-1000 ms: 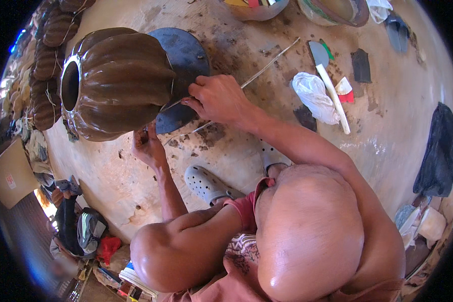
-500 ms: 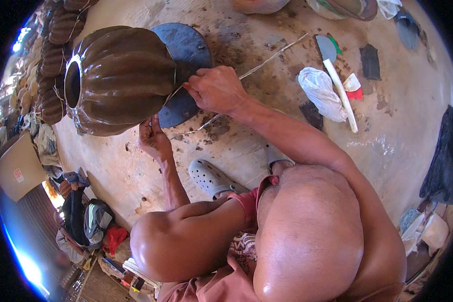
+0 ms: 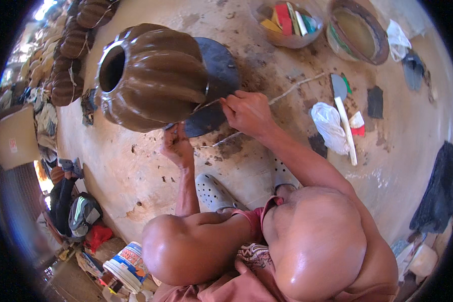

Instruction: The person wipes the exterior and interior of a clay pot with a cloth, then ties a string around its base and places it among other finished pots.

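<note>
I see the left hand [image 3: 178, 146], fingers bunched, grip hidden. Beyond, to the right, the right hand [image 3: 250, 114] pinches thin pale string [image 3: 206, 105] running to the glossy brown ribbed clay pot [image 3: 158, 75], far left. Its ribs look formed; what remains, I can't tell.

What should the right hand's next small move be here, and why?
Probably a gentle pull on the thin strand: the right hand pinches it, and it runs to the ribbed brown pot at the end away from its mouth, with the left hand close by.
</note>
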`<act>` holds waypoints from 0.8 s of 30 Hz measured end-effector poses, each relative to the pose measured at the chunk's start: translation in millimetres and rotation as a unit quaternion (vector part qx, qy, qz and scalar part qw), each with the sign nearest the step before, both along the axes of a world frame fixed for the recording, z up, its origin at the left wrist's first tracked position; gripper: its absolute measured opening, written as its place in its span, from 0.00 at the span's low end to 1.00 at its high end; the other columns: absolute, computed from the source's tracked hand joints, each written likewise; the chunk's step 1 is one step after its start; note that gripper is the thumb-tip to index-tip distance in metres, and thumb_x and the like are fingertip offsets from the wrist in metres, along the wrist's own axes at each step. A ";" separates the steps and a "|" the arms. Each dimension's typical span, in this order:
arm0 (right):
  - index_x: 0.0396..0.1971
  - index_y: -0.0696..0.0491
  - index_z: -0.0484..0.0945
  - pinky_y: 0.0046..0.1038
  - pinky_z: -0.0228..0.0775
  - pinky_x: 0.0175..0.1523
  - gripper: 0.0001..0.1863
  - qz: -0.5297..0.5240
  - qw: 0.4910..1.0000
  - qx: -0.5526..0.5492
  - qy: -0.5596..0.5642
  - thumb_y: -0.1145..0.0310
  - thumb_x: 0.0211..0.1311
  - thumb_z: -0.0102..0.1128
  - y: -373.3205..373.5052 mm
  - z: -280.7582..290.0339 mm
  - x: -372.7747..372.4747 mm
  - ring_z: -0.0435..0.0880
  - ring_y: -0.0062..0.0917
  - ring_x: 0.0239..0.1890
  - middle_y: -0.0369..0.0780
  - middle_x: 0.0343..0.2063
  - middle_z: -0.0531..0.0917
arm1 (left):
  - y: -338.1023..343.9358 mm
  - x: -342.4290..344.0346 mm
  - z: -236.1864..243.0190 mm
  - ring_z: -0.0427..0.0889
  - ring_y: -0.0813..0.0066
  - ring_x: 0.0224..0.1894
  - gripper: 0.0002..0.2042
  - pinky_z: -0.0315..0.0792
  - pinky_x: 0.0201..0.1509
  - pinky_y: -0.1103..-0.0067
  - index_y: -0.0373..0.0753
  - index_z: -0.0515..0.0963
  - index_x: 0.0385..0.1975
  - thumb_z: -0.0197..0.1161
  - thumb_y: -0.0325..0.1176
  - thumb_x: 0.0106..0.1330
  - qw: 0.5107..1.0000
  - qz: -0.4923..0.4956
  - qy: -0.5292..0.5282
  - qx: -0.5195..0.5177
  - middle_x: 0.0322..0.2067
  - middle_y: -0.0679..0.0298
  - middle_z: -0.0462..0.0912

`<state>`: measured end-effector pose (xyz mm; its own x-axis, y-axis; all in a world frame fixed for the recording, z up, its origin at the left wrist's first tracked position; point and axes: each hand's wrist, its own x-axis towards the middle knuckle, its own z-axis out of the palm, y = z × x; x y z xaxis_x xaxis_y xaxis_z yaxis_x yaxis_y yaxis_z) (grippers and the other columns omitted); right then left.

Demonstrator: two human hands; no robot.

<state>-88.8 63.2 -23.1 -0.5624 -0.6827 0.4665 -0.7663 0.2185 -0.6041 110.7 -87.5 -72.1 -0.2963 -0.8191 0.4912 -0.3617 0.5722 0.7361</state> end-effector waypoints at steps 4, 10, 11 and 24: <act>0.16 0.53 0.78 0.42 0.73 0.25 0.18 -0.001 1.000 0.006 -0.018 0.63 0.63 0.70 6.5 6.0 2.7 0.82 0.42 0.20 0.43 0.16 0.78 | 4.7 -5.6 -7.5 0.59 0.86 0.19 0.07 0.57 0.24 0.83 0.39 0.86 0.33 0.80 0.26 0.61 0.991 -0.022 0.126 0.041 0.14 0.72 0.64; 0.21 0.55 0.80 0.44 0.76 0.31 0.18 0.048 0.994 0.074 -0.066 0.60 0.66 0.69 18.5 18.3 8.0 0.83 0.47 0.24 0.46 0.19 0.80 | 20.0 -10.2 3.6 0.77 0.77 0.20 0.08 0.71 0.27 0.76 0.40 0.87 0.34 0.80 0.27 0.58 0.995 0.088 -0.047 -0.001 0.22 0.58 0.85; 0.25 0.56 0.82 0.45 0.76 0.32 0.16 0.067 0.991 0.089 -0.077 0.59 0.66 0.69 19.7 22.3 10.0 0.84 0.48 0.24 0.47 0.20 0.81 | 22.2 -10.4 6.9 0.80 0.73 0.20 0.07 0.73 0.28 0.74 0.40 0.86 0.33 0.80 0.27 0.59 0.997 0.075 -0.031 -0.011 0.24 0.54 0.87; 0.50 0.52 0.82 0.43 0.81 0.39 0.13 0.146 0.975 0.100 -0.136 0.68 0.67 0.68 -1.7 11.9 40.7 0.89 0.49 0.33 0.49 0.30 0.88 | 37.9 -22.7 36.9 0.83 0.77 0.23 0.06 0.74 0.31 0.75 0.38 0.89 0.34 0.75 0.33 0.66 0.983 0.081 0.009 0.164 0.23 0.58 0.88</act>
<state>-48.1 61.5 -11.2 -0.4145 -0.8945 0.1675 -0.6308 0.1498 -0.7614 88.0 -49.7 -35.2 -0.1423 -0.9702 0.1960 -0.4135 0.2382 0.8788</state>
